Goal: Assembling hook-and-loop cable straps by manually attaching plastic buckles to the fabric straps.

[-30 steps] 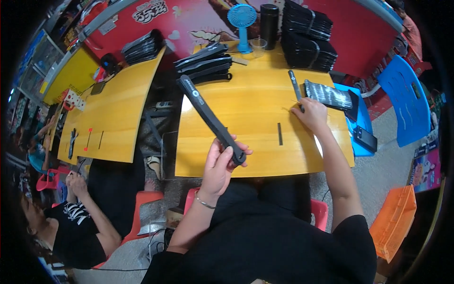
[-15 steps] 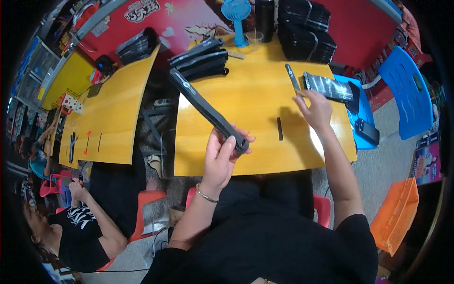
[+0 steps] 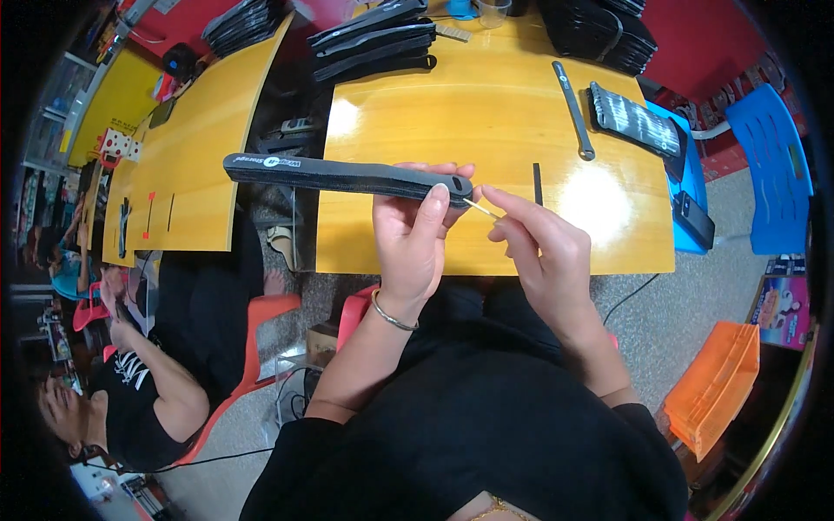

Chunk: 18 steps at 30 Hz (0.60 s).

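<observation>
My left hand [image 3: 408,234] is closed round one end of a stack of black straps [image 3: 339,176], which points left above the table. Each strap seems to have a rounded end with a slot. Beside that slotted end, my right hand [image 3: 556,256] pinches a thin pale-yellow stick [image 3: 480,208]. The stick's tip reaches the edge of the stack; whether it touches cannot be made out. A single grey-black strap [image 3: 573,111] lies on the table to the right. Close by it is a shiny clear package of black straps [image 3: 636,123].
More black straps are piled [image 3: 373,43] at the table's far left, with bundles [image 3: 599,35] at the far right. A dark strip [image 3: 537,184] marks the yellow table [image 3: 434,113]. On the right are a phone [image 3: 693,221], a blue chair [image 3: 769,174] and an orange basket [image 3: 712,391]. Another person [image 3: 148,399] sits left.
My right hand has left the single strap on the table and come to the stack with the thin stick. The stack in my left hand has swung from slanting to nearly level.
</observation>
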Available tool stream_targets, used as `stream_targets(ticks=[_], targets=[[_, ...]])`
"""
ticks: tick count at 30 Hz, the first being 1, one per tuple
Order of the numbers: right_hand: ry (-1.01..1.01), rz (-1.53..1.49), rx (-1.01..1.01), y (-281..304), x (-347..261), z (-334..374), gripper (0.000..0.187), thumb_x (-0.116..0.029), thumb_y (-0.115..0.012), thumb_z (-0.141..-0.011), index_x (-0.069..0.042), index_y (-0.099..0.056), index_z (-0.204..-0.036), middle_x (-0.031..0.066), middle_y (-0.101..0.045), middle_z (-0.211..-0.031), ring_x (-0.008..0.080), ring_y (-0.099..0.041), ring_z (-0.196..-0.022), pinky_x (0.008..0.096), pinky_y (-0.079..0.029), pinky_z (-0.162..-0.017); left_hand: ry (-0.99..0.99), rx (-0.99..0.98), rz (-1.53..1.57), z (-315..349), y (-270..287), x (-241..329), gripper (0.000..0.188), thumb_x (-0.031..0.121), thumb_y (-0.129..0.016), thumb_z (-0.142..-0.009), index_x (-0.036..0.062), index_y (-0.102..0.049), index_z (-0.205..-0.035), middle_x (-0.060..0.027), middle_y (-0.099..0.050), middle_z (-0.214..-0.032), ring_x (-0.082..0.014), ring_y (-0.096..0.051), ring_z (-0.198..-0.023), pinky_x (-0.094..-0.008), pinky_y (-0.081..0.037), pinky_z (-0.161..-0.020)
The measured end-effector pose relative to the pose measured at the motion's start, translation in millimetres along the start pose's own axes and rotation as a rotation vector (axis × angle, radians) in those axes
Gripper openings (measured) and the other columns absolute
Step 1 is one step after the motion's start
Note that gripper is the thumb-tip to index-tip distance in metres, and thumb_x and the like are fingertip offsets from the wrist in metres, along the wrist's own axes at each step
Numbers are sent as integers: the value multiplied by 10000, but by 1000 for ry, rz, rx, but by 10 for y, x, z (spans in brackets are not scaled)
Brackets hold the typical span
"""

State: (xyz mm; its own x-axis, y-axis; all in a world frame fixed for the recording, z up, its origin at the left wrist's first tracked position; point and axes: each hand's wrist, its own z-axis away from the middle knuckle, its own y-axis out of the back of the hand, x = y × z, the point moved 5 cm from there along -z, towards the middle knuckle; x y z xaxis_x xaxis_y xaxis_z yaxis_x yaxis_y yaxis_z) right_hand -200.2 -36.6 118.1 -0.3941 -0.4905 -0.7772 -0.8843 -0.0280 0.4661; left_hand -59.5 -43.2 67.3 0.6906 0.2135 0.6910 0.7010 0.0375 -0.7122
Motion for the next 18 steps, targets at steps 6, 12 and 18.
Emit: stream_targets(ticks=[6, 12, 18], targets=[[116, 112, 7, -23, -33, -52, 312, 22, -613, -764, -85, -661, -1054, 105, -620, -715, 223, -621, -637, 314, -480, -544, -43, 56, -36, 34, 82, 54, 261, -44, -506, -877, 38, -436, -1115, -158, -573, -1085, -302, -579, -1067, -407, -526, -881], [151, 168, 38, -53, -26, -79, 316, 25, -620, -744, -92, -675, -1032, 101, -598, -688, 237, -594, -604, 323, -465, -529, -56, 60, -88, 20, 68, 92, 261, -55, -516, -866, 36, -450, -1101, -158, -575, -1084, -301, -577, -1073, -403, -525, -880], [59, 164, -46, -67, -12, -80, 324, 82, -576, -786, -68, -669, -1057, 120, -661, -792, 190, -652, -688, 260, -504, -599, -136, 27, -123, 22, 47, 113, 285, -81, -527, -845, 40, -444, -1090, -157, -569, -1081, -302, -571, -1084, -403, -520, -890]])
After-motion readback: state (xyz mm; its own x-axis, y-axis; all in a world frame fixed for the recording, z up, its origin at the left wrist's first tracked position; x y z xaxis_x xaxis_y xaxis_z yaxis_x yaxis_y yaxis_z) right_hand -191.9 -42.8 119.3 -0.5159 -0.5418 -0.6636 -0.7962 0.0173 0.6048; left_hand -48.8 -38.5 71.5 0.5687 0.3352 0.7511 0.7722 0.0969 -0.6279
